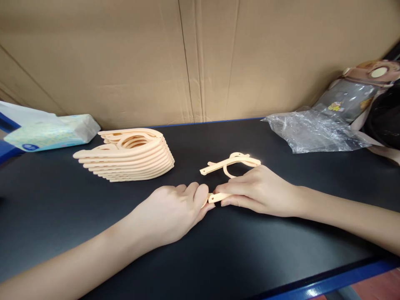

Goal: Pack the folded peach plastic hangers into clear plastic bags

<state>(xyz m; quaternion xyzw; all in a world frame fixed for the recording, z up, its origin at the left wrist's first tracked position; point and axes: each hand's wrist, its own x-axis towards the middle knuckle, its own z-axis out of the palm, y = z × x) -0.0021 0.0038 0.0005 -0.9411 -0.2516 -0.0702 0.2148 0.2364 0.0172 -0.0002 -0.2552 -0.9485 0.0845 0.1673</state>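
Note:
A pale peach plastic piece, which looks like part of a folding clothes hanger (219, 197), lies between my two hands just above the black tabletop. My left hand (179, 210) is closed around its left end, the thumb pressed along the near side. Fingers and thumb of my right hand (261, 191) pinch the other end. Directly beyond them is a hanger arm with a curved hook (229, 163); whether it joins the held piece is hidden behind my right hand. To the left, several matching folded hangers (140, 156) form a neat stack.
A pack of tissues (62, 131) lies at the back left. Crumpled clear plastic wrap (315, 131) and a clear bottle with a brown lid (350, 96) are at the back right, beside a dark object. Brown cardboard (140, 62) stands behind the table (200, 262).

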